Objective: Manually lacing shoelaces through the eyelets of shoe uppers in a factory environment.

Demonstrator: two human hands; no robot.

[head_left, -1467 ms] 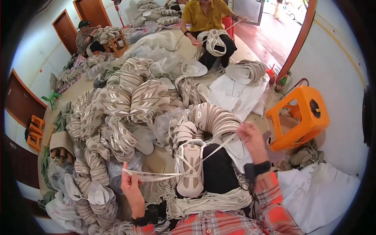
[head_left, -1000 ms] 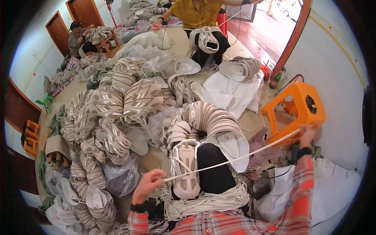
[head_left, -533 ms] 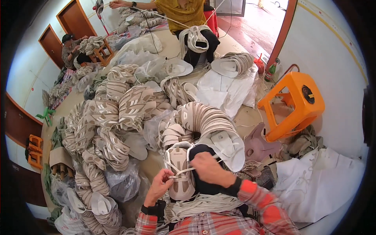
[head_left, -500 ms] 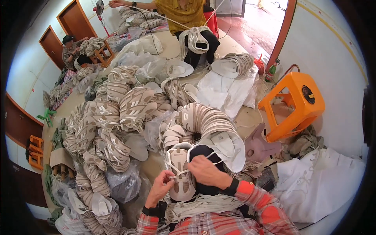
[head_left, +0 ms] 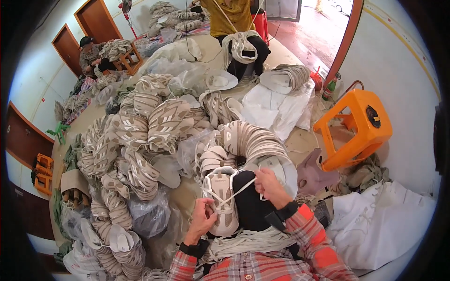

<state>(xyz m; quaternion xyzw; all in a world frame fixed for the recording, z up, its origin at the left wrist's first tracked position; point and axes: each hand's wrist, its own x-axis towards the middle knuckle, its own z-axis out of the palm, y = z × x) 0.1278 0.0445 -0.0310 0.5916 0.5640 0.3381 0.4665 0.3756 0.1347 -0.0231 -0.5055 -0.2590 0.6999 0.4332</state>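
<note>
A beige and white shoe upper (head_left: 219,186) lies across my lap, toe toward me, with white laces crossing over its front. My left hand (head_left: 201,221) is closed at the upper's left edge, thumb on its front, fingertips partly hidden. To the right, my right hand (head_left: 273,187) pinches a white shoelace (head_left: 245,188) and holds it taut, slanting up from the eyelets. A thick bundle of pale loose laces (head_left: 253,244) rests across my lap, below the upper.
A curved stack of nested uppers (head_left: 255,143) stands just beyond my lap. More bundled uppers (head_left: 126,129) and plastic bags (head_left: 149,213) crowd the left. At right are an orange stool (head_left: 358,124) and a white sack (head_left: 379,222). A co-worker in a yellow top (head_left: 229,18) sits ahead.
My right hand has drawn the lace out to the right, away from the upper, and it has tightened. My left hand has shifted slightly right. The view has turned a little.
</note>
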